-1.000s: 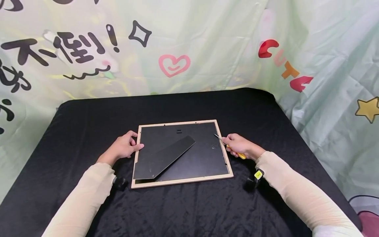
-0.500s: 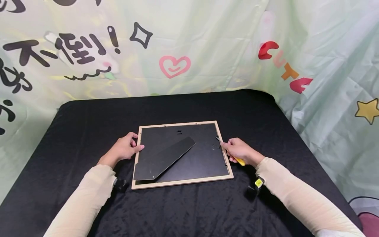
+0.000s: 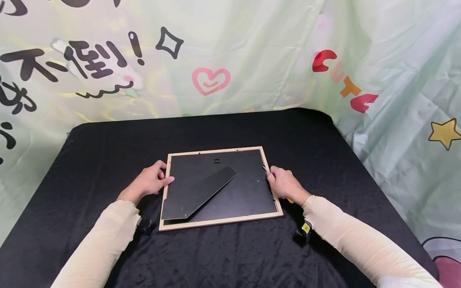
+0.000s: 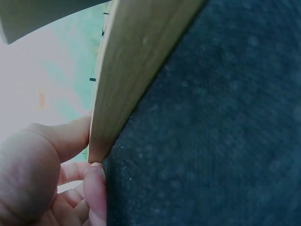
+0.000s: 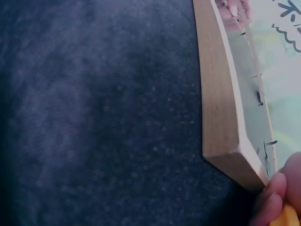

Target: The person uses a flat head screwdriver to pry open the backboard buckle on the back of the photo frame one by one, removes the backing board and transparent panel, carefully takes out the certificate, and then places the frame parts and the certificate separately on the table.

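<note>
Near the middle of the black-covered worktop (image 3: 216, 260), a picture frame (image 3: 223, 221) is laid with its black backing board (image 3: 248, 200) upward, its flat stand (image 3: 199, 192) slanted from eight towards one o'clock. At nine o'clock the rail (image 4: 127, 66) is pinched by the left hand (image 3: 149, 181), thumb (image 4: 70, 139) over the top, just as it was a second ago. At three o'clock a yellow-handled tool (image 5: 286, 217) is gripped in the curled fingers (image 5: 275, 186) of the right hand (image 3: 286, 184), which has been brought inward against the rail; more of the handle was seen half a second ago. By that shift, it is judged, the tool is now being worked at the inner edge, where dark tabs (image 5: 271, 142) are set, while the frame is steadied opposite. Whether a tab is touched by the metal tip (image 3: 264, 169), at about two o'clock, cannot be made out. In the right wrist view, hand and handle are cut off at four o'clock; the left wrist view is partly bleached by glare, and the frame's front is hidden.
</note>
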Action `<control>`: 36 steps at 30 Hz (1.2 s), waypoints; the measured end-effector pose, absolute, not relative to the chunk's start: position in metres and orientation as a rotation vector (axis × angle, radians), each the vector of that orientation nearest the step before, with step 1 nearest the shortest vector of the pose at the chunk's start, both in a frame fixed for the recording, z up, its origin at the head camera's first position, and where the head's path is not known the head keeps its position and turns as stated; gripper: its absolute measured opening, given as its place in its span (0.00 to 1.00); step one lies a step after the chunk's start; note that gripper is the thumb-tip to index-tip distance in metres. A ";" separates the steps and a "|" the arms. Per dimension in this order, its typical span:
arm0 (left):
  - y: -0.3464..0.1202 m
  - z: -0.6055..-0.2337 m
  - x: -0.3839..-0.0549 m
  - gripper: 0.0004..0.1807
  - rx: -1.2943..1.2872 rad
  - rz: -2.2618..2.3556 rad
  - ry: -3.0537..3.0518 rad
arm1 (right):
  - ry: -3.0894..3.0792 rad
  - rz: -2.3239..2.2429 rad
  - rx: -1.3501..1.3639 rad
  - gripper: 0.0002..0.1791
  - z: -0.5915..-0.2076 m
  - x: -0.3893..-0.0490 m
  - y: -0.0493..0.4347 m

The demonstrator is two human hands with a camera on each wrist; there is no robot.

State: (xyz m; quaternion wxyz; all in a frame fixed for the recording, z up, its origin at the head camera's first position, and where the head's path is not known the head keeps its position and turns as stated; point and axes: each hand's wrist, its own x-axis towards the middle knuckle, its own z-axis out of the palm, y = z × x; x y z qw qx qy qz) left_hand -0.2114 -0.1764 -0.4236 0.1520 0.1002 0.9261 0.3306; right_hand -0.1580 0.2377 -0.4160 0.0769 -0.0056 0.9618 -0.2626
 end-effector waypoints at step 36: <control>-0.177 -0.416 -0.211 0.25 0.342 0.895 2.633 | 2.223 -1.519 0.144 0.18 -0.416 -0.171 0.256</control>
